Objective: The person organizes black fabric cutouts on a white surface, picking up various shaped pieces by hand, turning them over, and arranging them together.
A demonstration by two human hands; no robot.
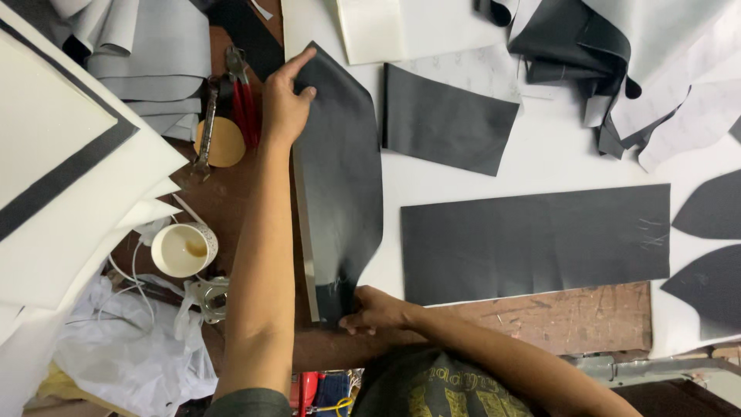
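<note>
In the head view, the left hand (284,100) lies flat on the far end of a long curved piece of dark grey leather (340,177). Its fingers (297,66) are stretched out and a little apart, pressing the piece down, not clamped on it. The right hand (374,310) is at the near end of the same piece, close to the near edge of the desk (556,316), and its fingers are pinched together on the leather's near tip. A pale straight strip, maybe a ruler (306,247), runs along the left side of the piece, partly under the left forearm.

The leather piece lies in the middle of the desk, half on the brown wooden surface and half on a white sheet (556,147). Just beside it, toward the far edge, lies a smaller dark grey rectangular piece (448,123). Toward the right edge lies a long dark grey rectangular panel (532,241). Near the left edge stands a white cup with a brown rest of drink (184,249). Further back there are red-handled pliers (243,100) and a round tan disc (224,143). In the far left corner, folded grey material (154,54) is piled.
</note>
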